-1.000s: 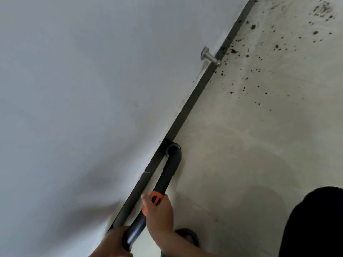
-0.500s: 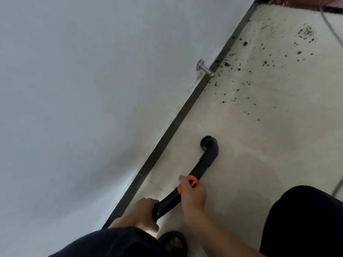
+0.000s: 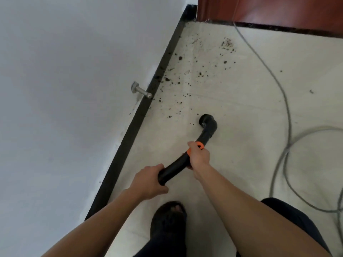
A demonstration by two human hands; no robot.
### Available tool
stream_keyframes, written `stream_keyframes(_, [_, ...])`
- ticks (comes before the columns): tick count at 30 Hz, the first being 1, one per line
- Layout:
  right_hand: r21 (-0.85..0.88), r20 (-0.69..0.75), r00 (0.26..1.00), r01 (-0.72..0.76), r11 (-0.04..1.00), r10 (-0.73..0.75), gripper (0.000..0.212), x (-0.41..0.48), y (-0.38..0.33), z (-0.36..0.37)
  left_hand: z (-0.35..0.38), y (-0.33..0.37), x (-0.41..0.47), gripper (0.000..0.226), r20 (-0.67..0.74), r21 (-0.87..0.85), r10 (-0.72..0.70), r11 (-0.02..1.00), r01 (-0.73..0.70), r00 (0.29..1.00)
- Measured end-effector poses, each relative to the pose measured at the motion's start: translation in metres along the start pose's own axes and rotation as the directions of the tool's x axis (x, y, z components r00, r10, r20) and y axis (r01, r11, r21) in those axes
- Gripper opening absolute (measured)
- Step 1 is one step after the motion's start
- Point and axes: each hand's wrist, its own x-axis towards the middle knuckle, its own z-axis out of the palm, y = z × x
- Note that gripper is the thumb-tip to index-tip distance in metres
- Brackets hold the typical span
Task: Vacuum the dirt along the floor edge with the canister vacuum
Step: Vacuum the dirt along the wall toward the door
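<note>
Broadly, floor (image 3: 241,164): pale, bordered on the left by black skirting (image 3: 130,138).
Vacuum tube (image 3: 174,168): held mid-floor, apart from the skirting.
Left hand (image 3: 148,182): wrapped round the tube's near end.
Right hand (image 3: 199,158): clasped at its orange collar (image 3: 200,145).
Dirt (image 3: 180,82): scattered along the floor's left edge.

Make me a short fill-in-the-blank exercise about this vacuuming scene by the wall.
The ring on the black vacuum tube is coloured ____.
Of the left hand and right hand, the ____ one grips nearer the nozzle.
The metal door stopper sticks out above the ____ baseboard.
Missing words: orange; right; black.
</note>
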Motion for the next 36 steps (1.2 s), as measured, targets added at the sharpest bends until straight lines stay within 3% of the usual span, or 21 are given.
stream_keyframes(8, [-0.248, 0.242, 0.97, 0.071, 0.966, -0.01, 0.024, -0.004, 0.019, 0.1, 0.015, -0.078, -0.027, 0.035, -0.119, -0.276, -0.279, 0.931, 0.238, 0.953])
stream_keyframes(13, [-0.318, 0.314, 0.949, 0.112, 0.942, -0.007, 0.027, 0.014, -0.004, 0.131, 0.007, -0.08, -0.006, 0.035, -0.16, -0.305, -0.326, 0.914, 0.268, 0.932])
stream_keyframes(18, [-0.268, 0.308, 0.951, 0.109, 0.957, -0.022, 0.023, 0.029, -0.033, 0.142, -0.009, -0.069, 0.018, 0.033, -0.197, -0.275, -0.332, 0.922, 0.273, 0.923])
stream_keyframes(26, [-0.377, 0.376, 0.926, 0.107, 0.92, 0.047, 0.036, -0.026, 0.065, 0.13, 0.039, -0.091, -0.075, 0.029, -0.129, -0.363, -0.461, 0.846, 0.391, 0.878])
stream_keyframes(31, [-0.094, 0.441, 0.887, -0.104, 0.99, 0.135, 0.015, -0.046, 0.077, 0.108, 0.053, -0.093, -0.088, 0.032, -0.119, -0.322, -0.439, 0.865, 0.383, 0.891])
stream_keyframes(36, [0.127, 0.166, 0.985, -0.071, 0.989, 0.05, 0.015, -0.027, 0.053, 0.057, 0.038, -0.054, -0.043, 0.033, -0.022, -0.106, -0.199, 0.975, 0.195, 0.98])
